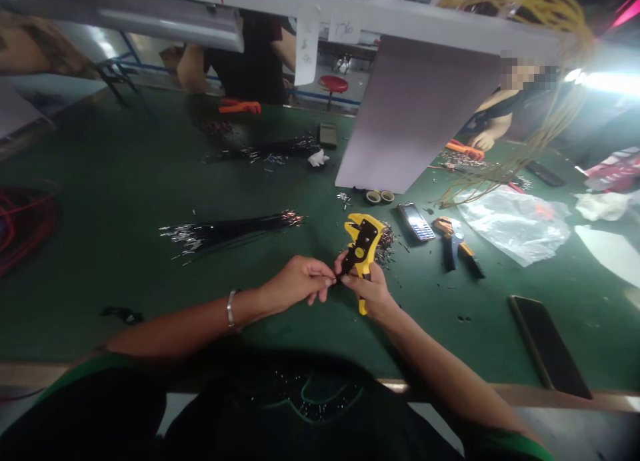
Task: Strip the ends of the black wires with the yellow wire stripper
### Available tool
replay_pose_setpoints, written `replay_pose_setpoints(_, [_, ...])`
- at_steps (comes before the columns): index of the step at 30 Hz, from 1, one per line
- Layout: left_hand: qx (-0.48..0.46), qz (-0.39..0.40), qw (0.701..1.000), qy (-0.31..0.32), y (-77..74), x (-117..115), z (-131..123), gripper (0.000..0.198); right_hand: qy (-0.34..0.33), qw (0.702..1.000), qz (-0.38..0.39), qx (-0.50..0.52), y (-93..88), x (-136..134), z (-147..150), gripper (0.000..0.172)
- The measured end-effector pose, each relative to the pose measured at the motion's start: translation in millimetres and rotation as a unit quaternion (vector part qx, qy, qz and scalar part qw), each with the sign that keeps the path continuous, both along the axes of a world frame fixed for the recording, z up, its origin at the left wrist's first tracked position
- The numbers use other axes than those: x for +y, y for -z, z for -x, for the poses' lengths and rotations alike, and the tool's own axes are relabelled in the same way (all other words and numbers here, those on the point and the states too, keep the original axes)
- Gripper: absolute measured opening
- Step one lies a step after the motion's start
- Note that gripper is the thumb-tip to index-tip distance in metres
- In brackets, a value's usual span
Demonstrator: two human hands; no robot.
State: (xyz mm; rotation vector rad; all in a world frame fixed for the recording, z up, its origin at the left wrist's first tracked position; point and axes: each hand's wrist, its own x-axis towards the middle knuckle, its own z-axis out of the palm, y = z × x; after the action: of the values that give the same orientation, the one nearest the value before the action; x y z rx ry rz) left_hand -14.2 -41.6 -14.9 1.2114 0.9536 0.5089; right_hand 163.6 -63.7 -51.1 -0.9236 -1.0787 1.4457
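My right hand (373, 289) is wrapped round a yellow and black wire stripper (363, 251), its head tilted up and away from me. Close beside it, my left hand (300, 282) is closed in a pinch, thumb against fingertips. Those fingertips meet the right hand's fingers just below the tool; what they pinch is too small to make out, perhaps a thin dark wire end. Beyond my left hand lies a bundle of black wires (235, 230), with silvery ends at the left and coppery ends at the right. A pile of small cut scraps (385, 246) sits behind the stripper.
Right of the scraps are a keypad phone (416, 222), a second wire stripper (457, 244), a clear plastic bag (520, 224) and a dark smartphone (550, 348). Two tape rolls (380, 196) lie by an upright white panel (413, 114). Red wire coils (23, 224) are far left. Co-workers sit opposite.
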Motion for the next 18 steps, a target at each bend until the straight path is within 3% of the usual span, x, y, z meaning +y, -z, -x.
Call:
replay_pose_setpoints(5, [-0.042,0.03,0.997,-0.062,-2.5,3.8,1.5,0.009,-0.015,1.0,0.017,0.014,4.2,-1.3,-0.9,0.039])
replay_pose_setpoints(12, [-0.022,-0.053,0.983,-0.172,-9.6,8.6,5.2,0.007,-0.057,0.998,0.017,-0.004,9.6,-5.3,1.4,0.042])
replay_pose_setpoints(18, [0.005,-0.117,0.973,-0.199,-8.8,10.5,8.9,0.011,-0.08,0.996,0.031,-0.005,11.6,-6.0,2.9,0.045])
